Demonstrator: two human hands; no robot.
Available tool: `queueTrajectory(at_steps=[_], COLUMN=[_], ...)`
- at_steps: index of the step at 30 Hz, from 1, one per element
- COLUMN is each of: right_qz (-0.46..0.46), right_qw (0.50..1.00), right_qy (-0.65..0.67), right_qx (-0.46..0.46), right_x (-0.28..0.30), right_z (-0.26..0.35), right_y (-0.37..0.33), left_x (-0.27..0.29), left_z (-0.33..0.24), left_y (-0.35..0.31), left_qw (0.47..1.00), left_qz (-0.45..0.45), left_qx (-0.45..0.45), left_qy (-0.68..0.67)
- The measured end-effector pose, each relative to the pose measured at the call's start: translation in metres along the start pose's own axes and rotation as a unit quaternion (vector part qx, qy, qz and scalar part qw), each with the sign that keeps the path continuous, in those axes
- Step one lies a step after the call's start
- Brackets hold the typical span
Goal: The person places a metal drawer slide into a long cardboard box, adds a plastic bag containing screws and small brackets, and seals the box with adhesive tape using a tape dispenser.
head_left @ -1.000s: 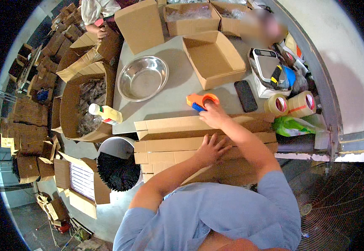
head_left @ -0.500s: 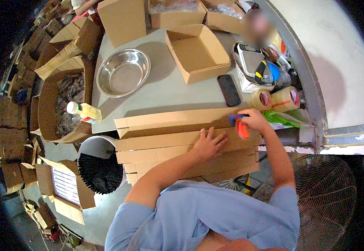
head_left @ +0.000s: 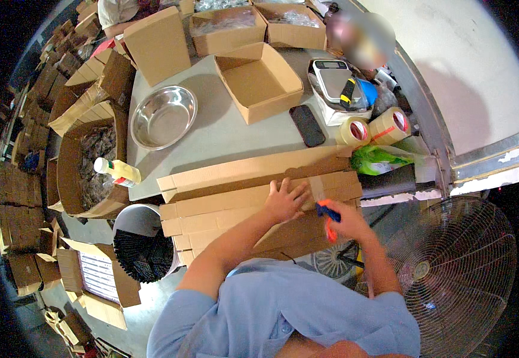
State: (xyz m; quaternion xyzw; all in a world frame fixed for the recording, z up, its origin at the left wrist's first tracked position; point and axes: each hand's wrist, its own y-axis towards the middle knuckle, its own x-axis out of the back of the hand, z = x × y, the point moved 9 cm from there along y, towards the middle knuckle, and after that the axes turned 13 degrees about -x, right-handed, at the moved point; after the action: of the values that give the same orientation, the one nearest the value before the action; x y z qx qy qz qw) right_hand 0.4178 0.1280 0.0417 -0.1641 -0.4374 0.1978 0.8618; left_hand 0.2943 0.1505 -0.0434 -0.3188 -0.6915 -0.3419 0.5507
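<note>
Flattened cardboard sheets (head_left: pixel 212 206) lie stacked along the near edge of the table, their flaps and slits facing left. My left hand (head_left: pixel 286 201) presses flat on the top sheet, fingers spread. Just right of it, my right hand (head_left: pixel 350 222) grips a blue and orange tape dispenser (head_left: pixel 329 213) near the sheets' right part. A pale strip of tape (head_left: pixel 316 187) runs over the cardboard between the far fold and the dispenser. My palm hides part of the dispenser's handle.
Beyond the sheets stand a steel bowl (head_left: pixel 164 117), an open carton (head_left: pixel 260 98) and a phone (head_left: pixel 307 126). Tape rolls (head_left: pixel 389 126) and a scale (head_left: pixel 331 82) sit far right. A bottle (head_left: pixel 118 172) and black-filled bucket (head_left: pixel 133 218) are left; a large fan (head_left: pixel 450 274) stands near right.
My right hand has drawn the tape dispenser toward me from the far fold, and a tape strip now shows on the cardboard. My left hand stays flat on the sheet. The view has shifted slightly.
</note>
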Motion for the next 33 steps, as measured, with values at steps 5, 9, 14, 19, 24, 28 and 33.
queueTrajectory(at_steps=[5,9,14,19,24,28,33], right_qz=[-0.100,0.053,0.014,-0.086,-0.069,0.011,0.209], right_qw=[0.994,0.977,0.965,0.976,0.979,0.998,0.975], right_qy=[0.011,0.125,0.217,0.187,0.182,0.008,-0.014], right_qx=[0.031,-0.167,-0.144,-0.073,-0.068,0.055,0.074], right_x=[-0.011,-0.052,-0.050,-0.041,-0.074,-0.116,-0.162], right_z=[-0.032,-0.087,-0.109,-0.068,-0.017,0.044,0.164], right_y=[-0.019,-0.007,-0.041,-0.075,-0.076,-0.062,-0.006], left_x=[0.008,0.009,0.017,-0.017,-0.024,0.020,0.057], left_z=[-0.005,-0.006,-0.019,-0.008,0.002,0.018,0.077], left_y=[0.005,0.016,0.050,0.095,0.070,-0.042,-0.221], left_qw=[1.000,1.000,0.996,0.995,0.985,0.995,0.996], left_qz=[-0.024,-0.008,-0.093,0.053,0.107,0.031,-0.017], left_qx=[-0.012,0.000,0.003,0.064,0.096,0.061,0.080], left_qy=[-0.001,0.010,-0.005,-0.049,-0.092,-0.074,-0.048])
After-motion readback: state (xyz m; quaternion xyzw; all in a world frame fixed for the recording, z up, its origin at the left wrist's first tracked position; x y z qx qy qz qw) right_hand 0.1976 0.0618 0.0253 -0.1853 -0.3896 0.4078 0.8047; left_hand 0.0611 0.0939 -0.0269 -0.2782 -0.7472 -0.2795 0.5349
